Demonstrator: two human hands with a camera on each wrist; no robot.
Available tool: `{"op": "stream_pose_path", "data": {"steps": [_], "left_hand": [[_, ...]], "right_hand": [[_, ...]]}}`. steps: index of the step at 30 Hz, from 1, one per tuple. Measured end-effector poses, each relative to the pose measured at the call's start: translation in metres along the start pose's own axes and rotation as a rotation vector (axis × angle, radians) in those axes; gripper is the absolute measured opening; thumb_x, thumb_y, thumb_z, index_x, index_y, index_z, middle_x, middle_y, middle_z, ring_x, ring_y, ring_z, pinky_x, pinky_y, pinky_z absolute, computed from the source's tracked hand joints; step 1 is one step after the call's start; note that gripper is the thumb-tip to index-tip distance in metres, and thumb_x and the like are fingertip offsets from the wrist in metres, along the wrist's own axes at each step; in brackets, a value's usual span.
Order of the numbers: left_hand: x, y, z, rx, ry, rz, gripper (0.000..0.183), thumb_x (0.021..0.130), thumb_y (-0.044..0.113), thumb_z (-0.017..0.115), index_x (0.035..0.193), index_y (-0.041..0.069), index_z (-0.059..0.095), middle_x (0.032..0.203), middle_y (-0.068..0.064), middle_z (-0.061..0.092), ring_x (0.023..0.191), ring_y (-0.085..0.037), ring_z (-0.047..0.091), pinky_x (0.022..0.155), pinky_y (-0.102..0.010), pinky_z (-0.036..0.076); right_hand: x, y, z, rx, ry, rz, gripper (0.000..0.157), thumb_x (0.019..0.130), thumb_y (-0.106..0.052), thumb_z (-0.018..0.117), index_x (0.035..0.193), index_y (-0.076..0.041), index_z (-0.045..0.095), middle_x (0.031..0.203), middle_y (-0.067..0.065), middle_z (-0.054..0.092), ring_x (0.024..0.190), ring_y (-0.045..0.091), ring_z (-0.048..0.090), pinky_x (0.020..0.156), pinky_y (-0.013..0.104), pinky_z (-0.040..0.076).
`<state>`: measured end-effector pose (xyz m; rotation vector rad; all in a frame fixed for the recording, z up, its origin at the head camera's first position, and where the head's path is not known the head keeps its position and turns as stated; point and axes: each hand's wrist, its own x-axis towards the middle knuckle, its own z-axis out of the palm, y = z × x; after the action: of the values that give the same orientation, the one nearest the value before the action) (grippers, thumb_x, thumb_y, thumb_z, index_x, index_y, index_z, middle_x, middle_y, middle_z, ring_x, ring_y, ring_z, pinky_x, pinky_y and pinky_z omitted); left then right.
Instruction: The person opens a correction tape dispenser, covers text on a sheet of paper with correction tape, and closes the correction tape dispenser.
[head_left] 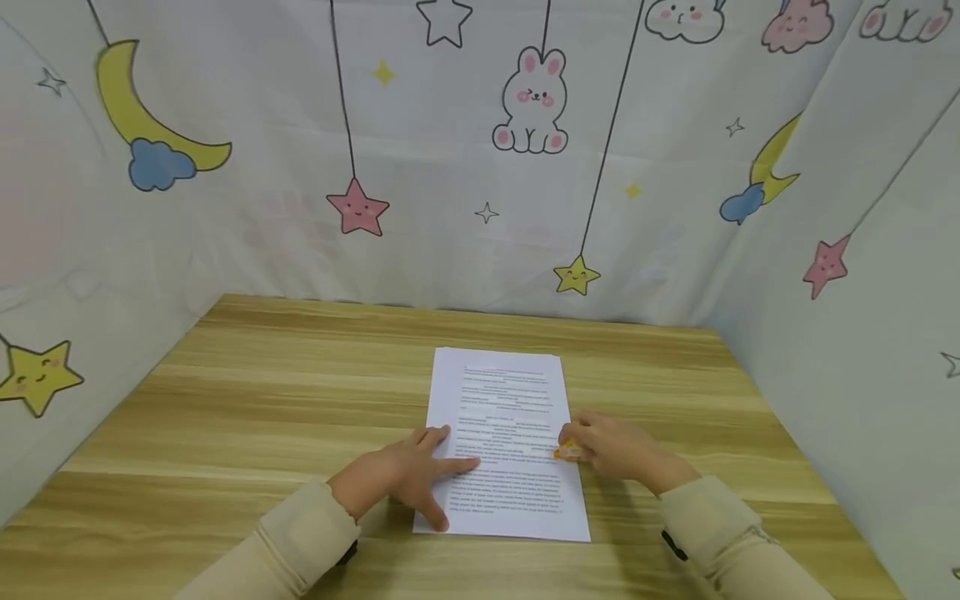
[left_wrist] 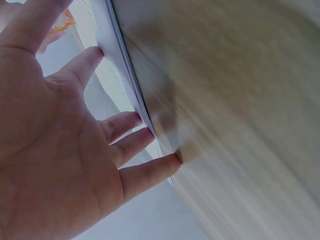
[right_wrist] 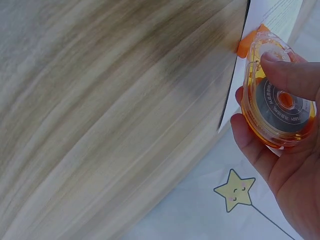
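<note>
A stack of printed paper (head_left: 517, 527) lies on the wooden table, with white gaps in several lines of its text. My left hand (head_left: 416, 471) spreads its fingers over the left side of the sheets. In the left wrist view, fingertips meet the paper's edge (left_wrist: 116, 50), and the little finger reaches the table. At the right margin, my right hand (head_left: 615, 450) grips an orange, see-through correction tape (right_wrist: 280, 107) between thumb and fingers. Its orange tip (right_wrist: 245, 46) is over the page's edge in the right wrist view; in the head view it points left toward the text.
The wooden table (head_left: 300, 375) extends to both sides of the paper and behind it. White cloth (head_left: 450, 258) printed with stars, moons and a rabbit hangs along the back and both sides. Dark straps (head_left: 673, 546) show under both light sleeves.
</note>
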<state>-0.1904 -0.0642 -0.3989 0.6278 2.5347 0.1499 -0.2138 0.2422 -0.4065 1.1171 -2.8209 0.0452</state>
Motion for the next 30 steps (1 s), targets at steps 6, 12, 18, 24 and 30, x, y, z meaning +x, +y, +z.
{"op": "stream_pose_path", "data": {"steps": [6, 12, 18, 24, 30], "left_hand": [[-0.001, -0.001, 0.001, -0.017, 0.001, -0.001, 0.083, 0.066, 0.053, 0.075, 0.138, 0.047, 0.033, 0.154, -0.01, 0.011, 0.141, -0.032, 0.013, 0.103, -0.057, 0.03], [-0.001, -0.002, 0.002, -0.029, 0.013, 0.013, 0.082, 0.066, 0.051, 0.076, 0.138, 0.045, 0.035, 0.154, -0.011, 0.011, 0.141, -0.032, 0.012, 0.104, -0.058, 0.029], [-0.004, 0.0, 0.0, -0.03, 0.014, 0.02, 0.084, 0.067, 0.049, 0.076, 0.139, 0.041, 0.034, 0.154, -0.013, 0.01, 0.141, -0.034, 0.011, 0.106, -0.058, 0.025], [-0.002, -0.003, 0.0, -0.032, 0.041, 0.03, 0.095, 0.066, 0.049, 0.077, 0.145, 0.027, 0.028, 0.154, -0.013, 0.013, 0.141, -0.035, 0.015, 0.109, -0.054, 0.025], [0.001, -0.004, 0.001, -0.015, 0.047, 0.051, 0.109, 0.066, 0.052, 0.076, 0.146, 0.007, 0.02, 0.154, -0.014, 0.013, 0.141, -0.034, 0.014, 0.113, -0.046, 0.02]], "right_hand": [[-0.001, 0.001, 0.001, 0.036, -0.006, 0.023, 0.023, 0.081, -0.006, 0.064, 0.094, -0.024, 0.061, 0.074, -0.007, 0.049, 0.059, 0.005, 0.037, 0.048, 0.018, 0.03], [-0.004, 0.017, 0.0, 0.437, -0.062, 0.167, 0.029, 0.084, -0.002, 0.058, 0.111, -0.013, 0.06, 0.11, 0.01, 0.059, 0.092, 0.023, 0.058, 0.077, 0.037, 0.05], [-0.001, 0.012, -0.004, 0.432, -0.029, 0.163, 0.029, 0.085, -0.01, 0.062, 0.114, -0.014, 0.061, 0.118, 0.01, 0.059, 0.102, 0.026, 0.058, 0.082, 0.04, 0.049], [0.012, -0.008, -0.001, 0.314, -0.054, 0.153, 0.029, 0.084, -0.01, 0.063, 0.112, -0.02, 0.061, 0.11, 0.003, 0.06, 0.088, 0.014, 0.056, 0.073, 0.031, 0.047], [0.031, -0.031, -0.003, 0.233, -0.062, 0.103, 0.028, 0.085, -0.017, 0.064, 0.113, -0.022, 0.061, 0.087, -0.008, 0.055, 0.066, 0.005, 0.043, 0.058, 0.019, 0.038]]}}
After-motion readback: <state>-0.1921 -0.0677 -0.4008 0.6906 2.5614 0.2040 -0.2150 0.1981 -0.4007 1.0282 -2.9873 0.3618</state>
